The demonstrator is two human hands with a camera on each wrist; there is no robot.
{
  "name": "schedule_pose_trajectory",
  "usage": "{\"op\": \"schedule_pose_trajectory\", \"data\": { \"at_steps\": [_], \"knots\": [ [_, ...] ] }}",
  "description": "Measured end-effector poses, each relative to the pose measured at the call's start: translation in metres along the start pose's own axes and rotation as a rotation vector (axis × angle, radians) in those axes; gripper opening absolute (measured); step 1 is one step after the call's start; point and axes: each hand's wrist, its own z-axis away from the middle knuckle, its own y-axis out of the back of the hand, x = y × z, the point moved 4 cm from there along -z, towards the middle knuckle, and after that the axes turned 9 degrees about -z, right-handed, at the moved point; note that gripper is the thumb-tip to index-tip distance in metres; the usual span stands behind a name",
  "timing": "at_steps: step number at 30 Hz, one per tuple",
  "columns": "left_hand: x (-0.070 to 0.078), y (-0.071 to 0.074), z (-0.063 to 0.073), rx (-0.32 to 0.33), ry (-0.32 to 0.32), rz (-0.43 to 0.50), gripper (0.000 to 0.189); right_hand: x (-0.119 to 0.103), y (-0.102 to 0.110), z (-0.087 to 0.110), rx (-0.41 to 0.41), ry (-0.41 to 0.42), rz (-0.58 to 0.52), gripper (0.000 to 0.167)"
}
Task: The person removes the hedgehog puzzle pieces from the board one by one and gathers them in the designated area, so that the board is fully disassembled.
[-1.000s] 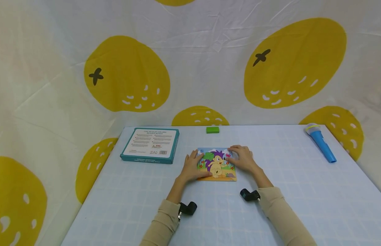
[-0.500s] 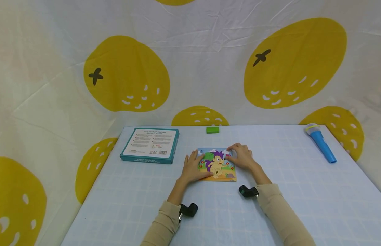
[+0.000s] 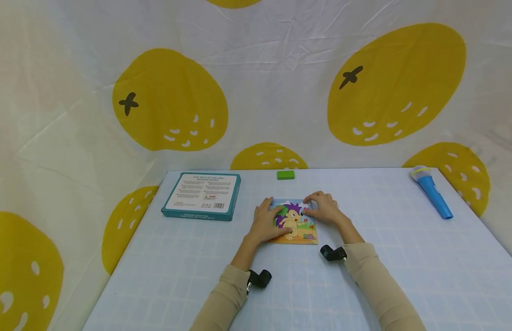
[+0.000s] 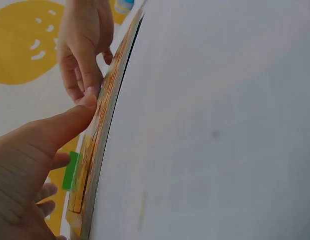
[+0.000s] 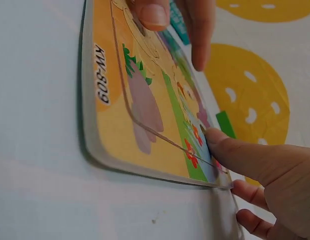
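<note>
A hedgehog picture puzzle (image 3: 297, 230) lies flat on the table, its frame showing thick and wooden from the side. My left hand (image 3: 265, 221) spreads over its left side, the thumb reaching across the lower part of the picture. At the upper right corner, my right hand (image 3: 325, 209) touches the board with thumb and forefinger apart. In the right wrist view the right thumb (image 5: 227, 150) presses on the picture near the edge, while other fingers rest beside the board's side. The left thumb (image 4: 74, 122) lies on the top face in the left wrist view.
A teal-edged box (image 3: 202, 195) with a printed label lies at the back left. One green block (image 3: 286, 175) sits near the back edge. A blue toy microphone (image 3: 433, 195) lies at the far right. Behind the table hangs a fruit-patterned cloth (image 3: 281, 101).
My left hand has slid a little right and away from me, covering more of the puzzle. The right hand has shifted slightly left and farther back along the top edge.
</note>
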Motion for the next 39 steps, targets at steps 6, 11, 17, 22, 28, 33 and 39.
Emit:
{"op": "schedule_pose_trajectory", "data": {
  "at_steps": [6, 11, 17, 22, 28, 33, 39],
  "knots": [
    [0.015, -0.005, -0.013, -0.043, -0.046, -0.083, 0.074, 0.001, -0.001, -0.003, -0.018, 0.009, -0.009, 0.035],
    [0.021, -0.008, -0.017, -0.069, -0.001, -0.172, 0.076, 0.0, 0.0, -0.004, -0.019, 0.003, 0.0, 0.039],
    [0.027, -0.01, -0.017, -0.04, 0.01, -0.215, 0.072, -0.001, 0.002, -0.006, -0.012, -0.017, 0.002, 0.039],
    [0.03, -0.01, -0.017, -0.005, 0.011, -0.194, 0.068, -0.002, 0.002, -0.008, -0.02, -0.034, -0.001, 0.037],
    [0.03, -0.011, -0.017, 0.059, 0.021, -0.17, 0.059, -0.001, 0.001, -0.01, -0.036, -0.058, -0.016, 0.037],
    [0.029, -0.012, -0.018, 0.09, 0.029, -0.165, 0.057, -0.001, 0.001, -0.012, -0.051, -0.058, -0.032, 0.038],
    [0.03, -0.014, -0.02, 0.096, 0.043, -0.16, 0.054, 0.0, 0.002, -0.013, -0.054, -0.048, -0.041, 0.038]
  ]
}}
